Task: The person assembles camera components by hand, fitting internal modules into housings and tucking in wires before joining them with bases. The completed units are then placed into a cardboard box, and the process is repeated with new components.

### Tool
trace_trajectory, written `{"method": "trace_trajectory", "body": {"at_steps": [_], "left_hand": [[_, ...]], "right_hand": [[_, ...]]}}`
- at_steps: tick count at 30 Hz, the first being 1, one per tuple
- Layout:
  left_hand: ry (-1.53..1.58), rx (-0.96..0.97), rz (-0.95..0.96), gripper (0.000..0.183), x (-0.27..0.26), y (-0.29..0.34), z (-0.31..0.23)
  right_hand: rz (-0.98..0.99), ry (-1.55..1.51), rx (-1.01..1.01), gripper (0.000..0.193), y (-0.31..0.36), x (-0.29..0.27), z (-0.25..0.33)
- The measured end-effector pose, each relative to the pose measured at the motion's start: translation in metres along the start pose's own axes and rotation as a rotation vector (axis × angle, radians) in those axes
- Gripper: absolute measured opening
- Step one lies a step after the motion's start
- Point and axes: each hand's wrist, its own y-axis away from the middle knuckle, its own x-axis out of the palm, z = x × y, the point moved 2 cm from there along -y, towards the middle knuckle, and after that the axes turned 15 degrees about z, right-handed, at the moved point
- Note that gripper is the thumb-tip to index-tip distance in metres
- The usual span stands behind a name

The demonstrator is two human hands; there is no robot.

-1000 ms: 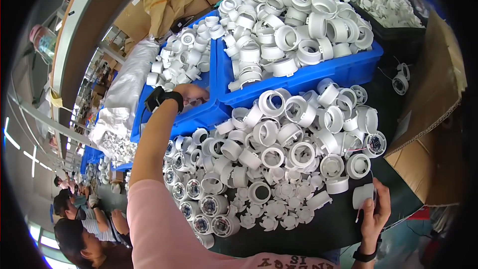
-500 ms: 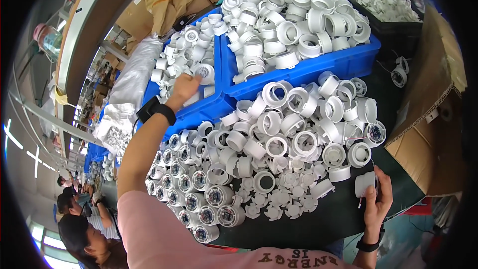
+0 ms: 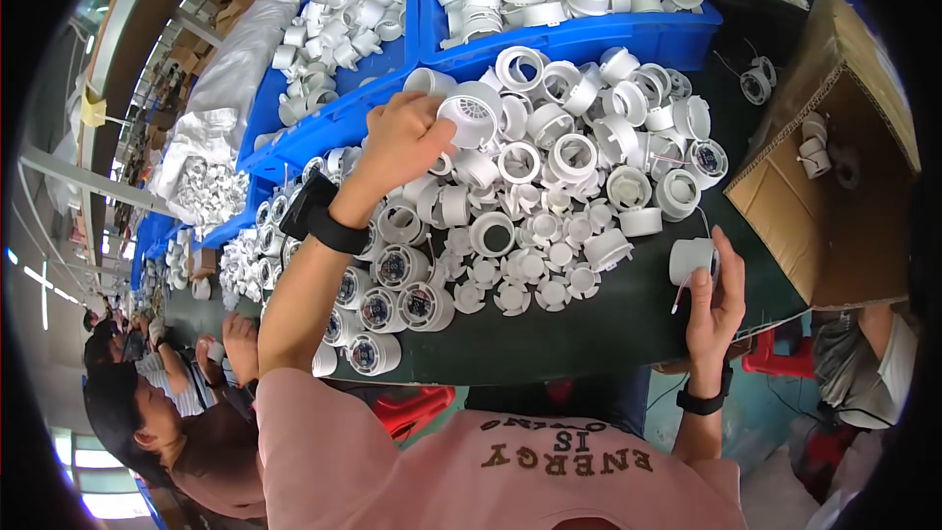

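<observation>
We pick parts: left hand (image 3: 407,137) pinches white grille cap (image 3: 469,120) atop pile (image 3: 549,186) near bench far edge, by blue bin (image 3: 589,34). Right hand (image 3: 714,299) grips white cup (image 3: 692,257) at near edge. Next, likely: bring cap over, line up with cup.

I am looking down on what appears to be a factory assembly line. A dark green workbench (image 3: 589,334) carries heaps of identical white plastic fittings (image 3: 549,167). Blue bins (image 3: 579,39) of more parts line its far edge, with a cardboard box (image 3: 834,157) at right. At far left, other workers (image 3: 147,402) sit along the row, though the fisheye rim blurs them.
</observation>
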Motion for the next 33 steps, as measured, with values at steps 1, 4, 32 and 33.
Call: {"method": "trace_trajectory", "body": {"at_steps": [1, 4, 32, 33], "left_hand": [[-0.057, 0.081, -0.080, 0.035, 0.005, 0.001, 0.000], [0.143, 0.052, -0.177, 0.032, -0.007, 0.010, -0.036], [1.196, 0.236, -0.192, 0.057, 0.020, 0.162, -0.183], [1.172, 0.150, -0.177, 0.057, 0.027, 0.165, -0.181]], "right_hand": [[0.021, -0.147, 0.030, 0.039, 0.003, 0.006, 0.005], [0.164, -0.520, 0.051, 0.042, 0.011, 0.017, 0.030], [0.557, -0.772, -0.183, 0.065, 0.033, 0.044, 0.123], [0.560, -0.770, -0.177, 0.065, 0.032, 0.045, 0.122]]}}
